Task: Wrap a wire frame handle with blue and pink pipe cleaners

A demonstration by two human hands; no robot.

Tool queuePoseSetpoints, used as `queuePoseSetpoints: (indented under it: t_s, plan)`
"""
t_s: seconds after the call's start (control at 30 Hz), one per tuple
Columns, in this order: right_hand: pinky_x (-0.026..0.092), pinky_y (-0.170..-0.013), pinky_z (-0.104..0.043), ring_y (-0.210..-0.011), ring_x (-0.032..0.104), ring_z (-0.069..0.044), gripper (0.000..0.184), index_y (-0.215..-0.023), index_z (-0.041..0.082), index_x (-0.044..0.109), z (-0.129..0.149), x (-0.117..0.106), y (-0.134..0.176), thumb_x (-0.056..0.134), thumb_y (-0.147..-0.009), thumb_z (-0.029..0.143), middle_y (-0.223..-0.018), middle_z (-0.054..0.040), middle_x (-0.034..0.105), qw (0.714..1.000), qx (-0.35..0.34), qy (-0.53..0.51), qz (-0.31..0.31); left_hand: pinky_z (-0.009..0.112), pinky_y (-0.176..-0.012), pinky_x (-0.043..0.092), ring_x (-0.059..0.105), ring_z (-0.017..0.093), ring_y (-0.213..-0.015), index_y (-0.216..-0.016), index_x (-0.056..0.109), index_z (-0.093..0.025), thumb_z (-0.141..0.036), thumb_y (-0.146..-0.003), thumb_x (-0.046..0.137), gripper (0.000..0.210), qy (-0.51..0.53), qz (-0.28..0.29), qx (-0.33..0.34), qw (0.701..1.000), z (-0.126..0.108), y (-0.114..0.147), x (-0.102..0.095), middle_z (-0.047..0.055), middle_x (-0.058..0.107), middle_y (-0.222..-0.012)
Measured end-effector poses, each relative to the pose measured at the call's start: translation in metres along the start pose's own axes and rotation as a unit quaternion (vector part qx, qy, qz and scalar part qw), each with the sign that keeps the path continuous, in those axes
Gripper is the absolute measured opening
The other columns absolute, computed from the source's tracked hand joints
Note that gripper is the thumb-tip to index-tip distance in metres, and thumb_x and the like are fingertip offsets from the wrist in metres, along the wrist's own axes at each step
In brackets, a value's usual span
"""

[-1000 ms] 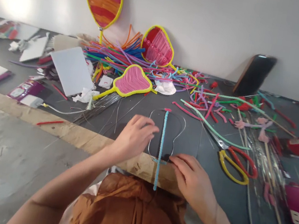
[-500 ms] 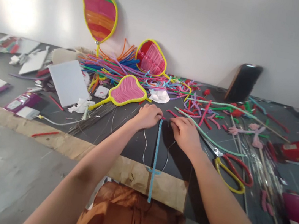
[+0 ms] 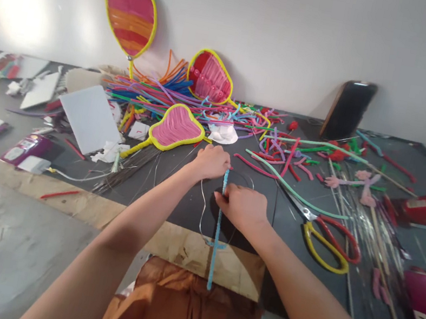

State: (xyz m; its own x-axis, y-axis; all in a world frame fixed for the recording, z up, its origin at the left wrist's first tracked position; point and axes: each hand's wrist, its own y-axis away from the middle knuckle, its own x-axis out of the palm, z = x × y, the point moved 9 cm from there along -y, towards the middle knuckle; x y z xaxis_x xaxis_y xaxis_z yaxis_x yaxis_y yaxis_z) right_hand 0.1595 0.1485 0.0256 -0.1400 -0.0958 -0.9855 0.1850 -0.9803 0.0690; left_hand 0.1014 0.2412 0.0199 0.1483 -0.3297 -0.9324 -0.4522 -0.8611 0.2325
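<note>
A light blue pipe cleaner (image 3: 218, 226) runs down the middle of a thin bent wire loop (image 3: 202, 207), and its lower end reaches past the table's edge. A short blue piece crosses it near the bottom of the loop. At the top, my left hand (image 3: 212, 162) is closed in a pinch on the pipe cleaner's upper end and the wire, with a pink bit by the fingertips. Lower down, my right hand (image 3: 244, 206) has its fingers closed around the blue pipe cleaner and covers part of the loop's right side.
Scissors (image 3: 327, 237) with red and yellow handles lie right of my right hand. Behind are a pink fan shape with yellow edging (image 3: 177, 128), heaped pipe cleaners (image 3: 150, 94) and a propped phone (image 3: 348, 112). A white card (image 3: 90, 118) lies left; thin sticks (image 3: 382, 250) spread right.
My right hand has moved left and toward me, from beside the top end onto the blue pipe cleaner. My left hand stays at the top. The view has shifted slightly.
</note>
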Motion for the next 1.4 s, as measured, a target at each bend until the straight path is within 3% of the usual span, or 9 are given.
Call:
queuePoseSetpoints:
  t_s: [0.23,0.33,0.43,0.53,0.63,0.83,1.4]
  plan:
    - [0.043,-0.058,-0.027,-0.076,0.068,-0.023,0.025,-0.086,0.019,0.065,-0.005,0.002,-0.002,0.045,-0.086,0.034,-0.079,-0.0088,0.071,1.0,0.026,0.006,0.006,0.042,-0.085,0.043,0.053,0.029,-0.1,-0.084,0.072,-0.02,-0.025,-0.078,0.051,0.023,-0.003,0.015,-0.006,1.0,-0.005,-0.003,-0.002,0.011,0.063,-0.099]
    - [0.042,-0.056,-0.027,-0.073,0.068,-0.024,0.024,-0.084,0.019,0.065,-0.004,-0.002,0.002,0.044,-0.086,0.032,-0.077,-0.0085,0.071,1.0,0.021,0.006,-0.01,0.035,-0.083,0.043,0.057,0.023,-0.089,-0.073,0.071,-0.016,-0.021,-0.077,0.051,0.021,0.039,0.026,0.026,0.999,-0.008,-0.003,-0.003,0.01,0.066,-0.086]
    - [0.039,-0.053,-0.025,-0.071,0.069,-0.023,0.023,-0.081,0.019,0.064,-0.003,-0.005,0.005,0.045,-0.085,0.032,-0.074,-0.007,0.071,1.0,0.016,0.002,-0.026,0.028,-0.071,0.043,0.057,0.016,-0.071,-0.069,0.066,-0.014,-0.022,-0.076,0.051,0.019,0.129,0.023,0.036,0.991,-0.004,0.001,-0.005,0.005,0.064,-0.072]
    - [0.036,-0.052,-0.025,-0.07,0.069,-0.021,0.023,-0.078,0.019,0.064,-0.002,-0.009,0.008,0.045,-0.085,0.031,-0.073,-0.0061,0.071,0.999,0.01,0.003,-0.046,0.023,-0.058,0.041,0.051,0.01,-0.058,-0.071,0.062,-0.014,-0.023,-0.076,0.052,0.015,0.275,0.04,-0.001,0.961,0.006,0.007,0.001,0.0,0.058,-0.063]
    - [0.033,-0.05,-0.025,-0.067,0.068,-0.021,0.023,-0.076,0.02,0.063,-0.001,-0.01,0.01,0.045,-0.085,0.03,-0.071,-0.005,0.071,0.998,0.002,0.007,-0.061,0.02,-0.053,0.04,0.05,0.008,-0.055,-0.073,0.06,-0.014,-0.024,-0.076,0.054,0.012,0.413,0.076,-0.027,0.907,0.013,0.011,0.014,-0.001,0.057,-0.063]
    - [0.028,-0.049,-0.026,-0.064,0.067,-0.019,0.024,-0.073,0.02,0.062,-0.002,-0.007,0.009,0.044,-0.086,0.029,-0.07,-0.004,0.071,0.997,-0.007,0.017,-0.07,0.02,-0.054,0.044,0.053,0.006,-0.054,-0.077,0.063,-0.012,-0.025,-0.076,0.06,0.013,0.503,0.093,-0.049,0.858,0.022,0.009,0.027,0.001,0.062,-0.066]
    - [0.02,-0.049,-0.027,-0.053,0.06,-0.014,0.023,-0.065,0.019,0.06,0.002,-0.013,0.013,0.048,-0.083,0.027,-0.059,-0.002,0.067,0.99,-0.032,0.019,-0.136,0.018,-0.049,0.042,0.052,0.006,-0.051,-0.071,0.063,-0.012,-0.026,-0.078,0.058,0.016,0.481,0.095,-0.047,0.87,0.019,0.01,0.022,0.001,0.061,-0.062]
